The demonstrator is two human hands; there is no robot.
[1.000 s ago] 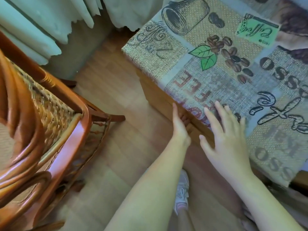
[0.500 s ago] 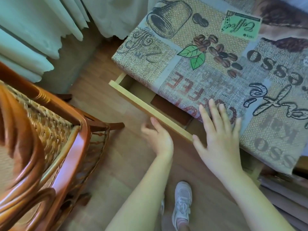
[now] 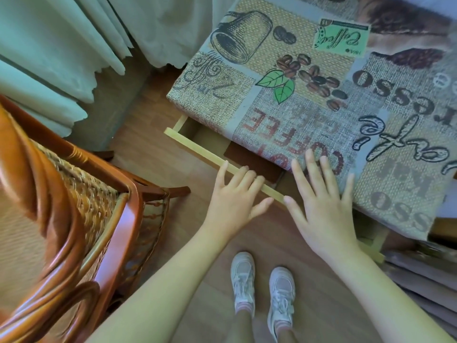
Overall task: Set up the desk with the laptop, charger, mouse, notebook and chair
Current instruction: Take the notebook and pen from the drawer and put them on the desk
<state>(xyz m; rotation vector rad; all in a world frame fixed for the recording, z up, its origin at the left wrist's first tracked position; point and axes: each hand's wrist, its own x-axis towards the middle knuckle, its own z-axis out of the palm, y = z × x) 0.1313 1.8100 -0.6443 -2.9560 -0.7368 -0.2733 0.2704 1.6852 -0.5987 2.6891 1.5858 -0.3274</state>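
Observation:
The desk (image 3: 385, 169) is covered by a coffee-print cloth and fills the upper right. Its pale wooden drawer (image 3: 197, 149) is pulled partly out at the near edge. Inside lies a flat dark brown thing (image 3: 249, 158), mostly hidden under the desktop. My left hand (image 3: 232, 196) rests on the drawer front, fingers hooked over its top edge and thumb stretched along the outside. My right hand (image 3: 319, 206) lies flat on the cloth at the desk's edge with fingers spread, holding nothing. The wicker chair (image 3: 74, 194) with a red-brown wooden frame stands at the left. No laptop, charger or mouse is in view.
Pale curtains (image 3: 61, 45) hang down to the floor at the upper left and behind the desk. My feet in white shoes (image 3: 243, 276) stand on the wooden floor between chair and desk. Flat boards (image 3: 420, 276) lie stacked at the lower right under the desk.
The drawer went from shut to pulled out by my left hand, which has since shifted onto the top of the drawer front. My right hand stayed flat on the desk edge.

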